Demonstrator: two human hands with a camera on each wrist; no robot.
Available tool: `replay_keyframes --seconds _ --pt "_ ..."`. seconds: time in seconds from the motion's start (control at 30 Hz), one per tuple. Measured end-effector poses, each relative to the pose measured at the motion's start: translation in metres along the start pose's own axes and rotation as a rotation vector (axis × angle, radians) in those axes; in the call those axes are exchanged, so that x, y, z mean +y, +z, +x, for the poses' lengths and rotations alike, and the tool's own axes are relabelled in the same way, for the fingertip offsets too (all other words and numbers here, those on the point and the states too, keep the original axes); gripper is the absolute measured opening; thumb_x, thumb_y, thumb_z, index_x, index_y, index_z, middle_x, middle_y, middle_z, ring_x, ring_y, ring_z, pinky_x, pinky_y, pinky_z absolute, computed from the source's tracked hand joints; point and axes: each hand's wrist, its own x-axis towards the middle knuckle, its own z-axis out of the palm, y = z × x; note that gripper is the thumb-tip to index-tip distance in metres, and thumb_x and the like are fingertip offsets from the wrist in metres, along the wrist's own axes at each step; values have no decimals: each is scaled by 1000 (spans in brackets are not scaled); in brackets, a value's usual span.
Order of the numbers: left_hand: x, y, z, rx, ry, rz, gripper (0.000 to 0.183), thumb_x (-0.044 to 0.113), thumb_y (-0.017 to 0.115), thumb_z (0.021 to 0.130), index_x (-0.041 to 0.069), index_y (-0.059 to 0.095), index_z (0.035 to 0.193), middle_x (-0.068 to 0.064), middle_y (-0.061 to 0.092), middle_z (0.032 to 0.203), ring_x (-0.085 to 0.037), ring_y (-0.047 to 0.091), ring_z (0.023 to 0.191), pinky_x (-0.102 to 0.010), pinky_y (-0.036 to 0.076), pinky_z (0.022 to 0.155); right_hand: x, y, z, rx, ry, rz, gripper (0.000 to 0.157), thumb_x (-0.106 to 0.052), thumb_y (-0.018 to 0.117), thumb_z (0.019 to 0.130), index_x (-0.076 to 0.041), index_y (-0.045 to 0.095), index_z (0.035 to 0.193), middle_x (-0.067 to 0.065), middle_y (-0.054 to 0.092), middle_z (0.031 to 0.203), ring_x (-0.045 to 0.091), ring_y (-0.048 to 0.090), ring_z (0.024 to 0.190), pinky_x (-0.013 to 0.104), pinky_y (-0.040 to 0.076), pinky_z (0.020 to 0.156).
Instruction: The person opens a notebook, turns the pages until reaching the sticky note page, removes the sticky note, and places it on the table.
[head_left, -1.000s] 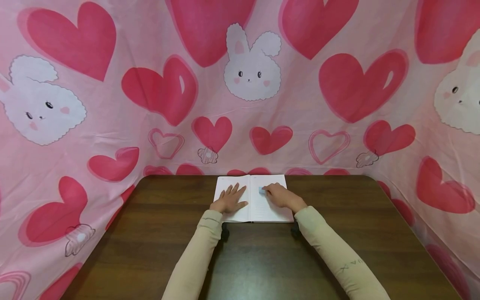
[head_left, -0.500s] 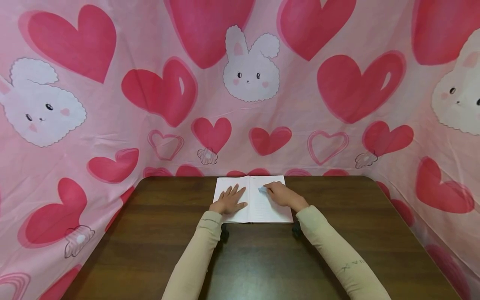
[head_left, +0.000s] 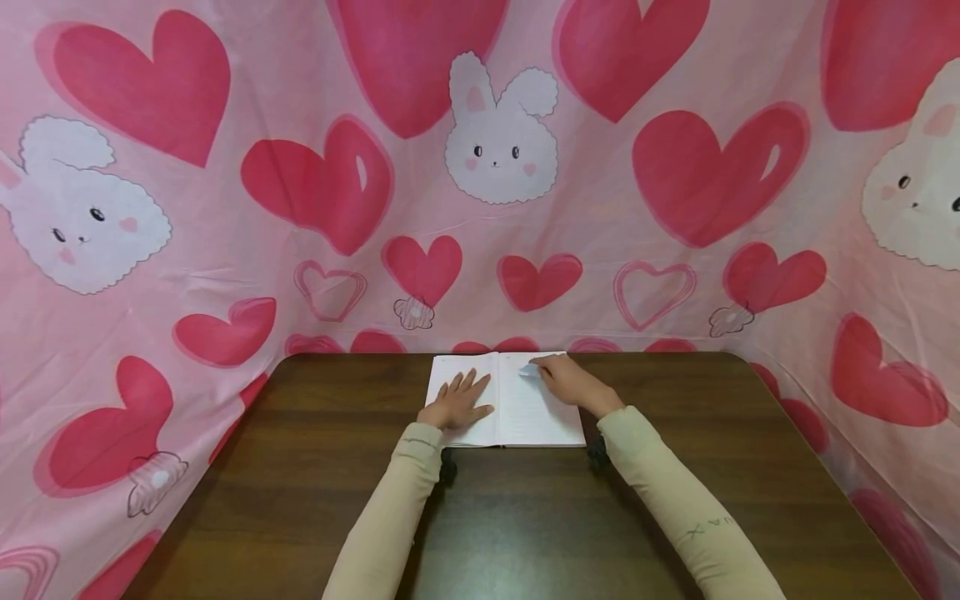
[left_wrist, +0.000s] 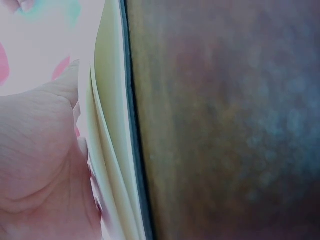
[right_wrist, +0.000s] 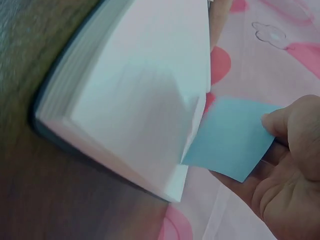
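Note:
An open notebook with white lined pages lies near the far edge of the table. My left hand rests with spread fingers on its left page; the left wrist view catches the palm beside the page edges. Over the upper part of the right page, my right hand pinches a light blue square of paper like a sticky note. The thumb lies on one edge of the note, with fingers behind it. Its opposite corner overlaps the page in the right wrist view.
The brown wooden table extends on both sides of the notebook and in front of it. A pink cloth printed with hearts and rabbits hangs behind and at both sides. Dark small parts show under the wrists.
My right hand has shifted slightly toward the far edge and to the right, carrying the blue sticky note, which has changed its tilt. The left hand stays in place on the page.

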Motion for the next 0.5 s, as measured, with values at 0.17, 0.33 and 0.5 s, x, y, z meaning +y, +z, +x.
replay_keyframes --seconds 0.17,0.33,0.5 --pt "-1 0 0 -7 1 3 69 44 45 107 16 18 164 -15 6 171 -40 4 157 -61 7 123 4 -7 -4 14 34 -27 34 -2 52 103 9 61 134 23 67 127 35 64 114 52 48 104" --pt "-2 1 2 -23 0 11 69 42 43 108 15 13 165 -15 2 171 -40 -1 157 -60 3 124 8 -18 -12 21 32 -87 33 0 56 101 6 61 133 22 68 123 32 66 110 52 52 100" --pt "-2 2 2 -28 -2 15 69 44 41 108 17 11 165 -13 0 172 -39 -3 157 -59 1 124 19 -29 -21 49 -16 -150 22 3 57 98 4 63 120 18 69 100 26 65 89 50 56 88"
